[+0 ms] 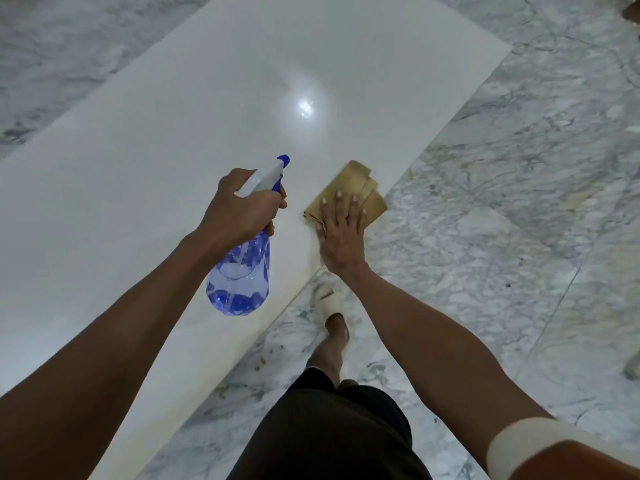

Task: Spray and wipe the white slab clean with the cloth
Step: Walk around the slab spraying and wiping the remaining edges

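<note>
Grey-veined marble floor (519, 209) surrounds the white slab (194, 109), which lies long and glossy across the view, running from the near left to the far right, with a bright lamp glare near its middle. At the slab's near right edge the right hand (341, 237) presses flat on a folded tan cloth (349, 188), fingers (353, 206) spread apart and lying on top of it rather than gripping; the cloth's right side overhangs the edge slightly. The left hand (242, 209) is wrapped shut around the neck of a clear blue spray bottle (242, 268), held above the slab with the nozzle aimed forward; whether a finger rests on the trigger is hidden. A faint yellowish smear shows along the edge just below the cloth. To wipe well here, I would mist lightly ahead of the cloth, keep the palm flat, and pull overlapping strokes along the edge so that smear is lifted, not pushed off onto the floor. The rest of the slab looks clean and shiny.
</note>
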